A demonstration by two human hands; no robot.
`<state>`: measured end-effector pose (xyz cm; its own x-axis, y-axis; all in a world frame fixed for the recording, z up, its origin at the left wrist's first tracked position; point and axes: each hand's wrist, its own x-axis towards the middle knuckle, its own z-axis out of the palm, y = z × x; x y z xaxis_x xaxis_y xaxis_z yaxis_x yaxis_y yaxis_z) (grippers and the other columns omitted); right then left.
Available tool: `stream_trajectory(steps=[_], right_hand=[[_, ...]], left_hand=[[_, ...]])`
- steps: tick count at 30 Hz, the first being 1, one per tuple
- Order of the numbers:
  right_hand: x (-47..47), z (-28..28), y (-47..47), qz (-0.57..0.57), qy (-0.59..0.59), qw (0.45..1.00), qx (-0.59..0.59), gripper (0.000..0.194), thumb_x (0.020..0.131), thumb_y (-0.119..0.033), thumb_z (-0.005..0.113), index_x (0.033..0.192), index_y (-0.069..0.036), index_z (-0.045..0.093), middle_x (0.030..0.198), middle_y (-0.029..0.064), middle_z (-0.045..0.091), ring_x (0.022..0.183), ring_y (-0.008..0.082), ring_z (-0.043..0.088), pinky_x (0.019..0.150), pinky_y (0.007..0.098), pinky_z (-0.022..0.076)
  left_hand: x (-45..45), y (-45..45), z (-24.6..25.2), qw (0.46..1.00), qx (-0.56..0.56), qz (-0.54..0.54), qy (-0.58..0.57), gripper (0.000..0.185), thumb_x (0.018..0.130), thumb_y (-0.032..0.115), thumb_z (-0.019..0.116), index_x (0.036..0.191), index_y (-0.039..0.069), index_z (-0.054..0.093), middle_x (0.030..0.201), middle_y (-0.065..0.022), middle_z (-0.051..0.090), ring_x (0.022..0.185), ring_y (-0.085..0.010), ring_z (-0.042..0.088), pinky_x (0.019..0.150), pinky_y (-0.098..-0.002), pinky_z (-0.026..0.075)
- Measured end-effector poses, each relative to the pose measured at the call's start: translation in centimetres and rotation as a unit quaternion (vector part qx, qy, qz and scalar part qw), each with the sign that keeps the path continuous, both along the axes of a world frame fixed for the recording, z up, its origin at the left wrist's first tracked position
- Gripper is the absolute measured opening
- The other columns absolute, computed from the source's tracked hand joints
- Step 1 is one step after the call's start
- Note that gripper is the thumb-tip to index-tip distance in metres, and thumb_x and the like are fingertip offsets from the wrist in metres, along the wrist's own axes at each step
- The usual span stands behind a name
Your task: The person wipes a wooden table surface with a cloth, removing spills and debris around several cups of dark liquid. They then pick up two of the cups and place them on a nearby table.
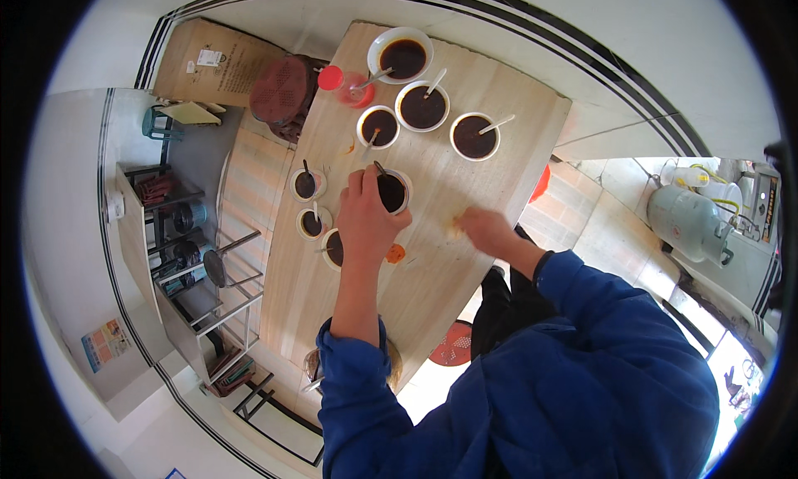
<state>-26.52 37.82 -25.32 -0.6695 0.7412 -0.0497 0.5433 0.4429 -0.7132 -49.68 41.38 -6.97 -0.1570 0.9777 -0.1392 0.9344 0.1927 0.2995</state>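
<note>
My left hand [368,217] grips the rim of a bowl of dark sauce [391,193] with a spoon in it, on the wooden-topped table [430,292]. Blurred by motion, my right hand [489,231] is low over the tabletop to the right. A pale yellowish blur shows at its fingertips; I cannot tell what it is. Partly behind my left wrist is another sauce bowl [334,249]. An orange-red patch [395,253] lies beside that wrist. Two small cups of sauce [305,184] [310,224] stand to the left.
Farther up the table are a large sauce bowl [403,55], several smaller sauce bowls [423,106] with spoons, and a red-capped bottle [352,89]. A red stool [280,89] and cardboard box [209,61] stand beyond the left edge. A gas cylinder [682,220] lies right.
</note>
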Motion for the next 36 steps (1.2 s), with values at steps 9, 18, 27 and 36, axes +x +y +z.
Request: stream_trajectory(steps=[9,18,27,36], right_hand=[[3.6,3.1,3.4,-0.258,0.075,0.937,-0.225,0.02,0.089,-0.014,0.063,0.105,-0.002,0.068,0.099,0.0188,0.069,0.094,0.0372,0.068,0.08,0.0441,0.0539],[7.0,2.1,5.0,-0.332,0.091,0.924,-0.166,0.022,0.092,-0.013,0.062,0.11,-0.001,0.067,0.089,0.0152,0.067,0.075,0.0273,0.066,0.069,0.0377,0.0524],[7.5,1.4,6.9,-0.304,0.005,0.947,-0.106,0.015,0.091,-0.01,0.061,0.104,-0.003,0.066,0.093,0.0205,0.067,0.081,0.0386,0.066,0.071,0.0438,0.0531],[6.9,6.0,6.0,-0.255,0.346,0.603,-0.672,0.013,0.098,-0.01,0.059,0.105,-0.001,0.066,0.082,0.0034,0.063,0.062,0.0107,0.054,0.052,0.0257,0.0415]], left_hand=[[1.8,3.8,-3.5,0.999,-0.046,-0.024,0.013,0.081,0.063,0.019,0.084,0.136,0.008,0.051,0.129,-0.0113,0.055,0.109,-0.0363,0.06,0.087,-0.0462,0.057],[2.6,5.8,-7.3,0.993,-0.102,-0.048,0.038,0.085,0.063,0.018,0.084,0.14,0.01,0.048,0.132,-0.0113,0.054,0.111,-0.0371,0.06,0.09,-0.047,0.056],[2.5,6.3,-9.3,0.996,-0.074,-0.039,0.044,0.087,0.062,0.014,0.088,0.139,0.009,0.049,0.128,-0.0125,0.055,0.106,-0.037,0.061,0.09,-0.0461,0.056],[3.9,1.2,-6.5,0.998,0.057,0.001,-0.005,0.059,0.078,0.015,0.082,0.13,0.005,0.056,0.13,-0.0147,0.059,0.113,-0.0354,0.06,0.093,-0.0461,0.051]])
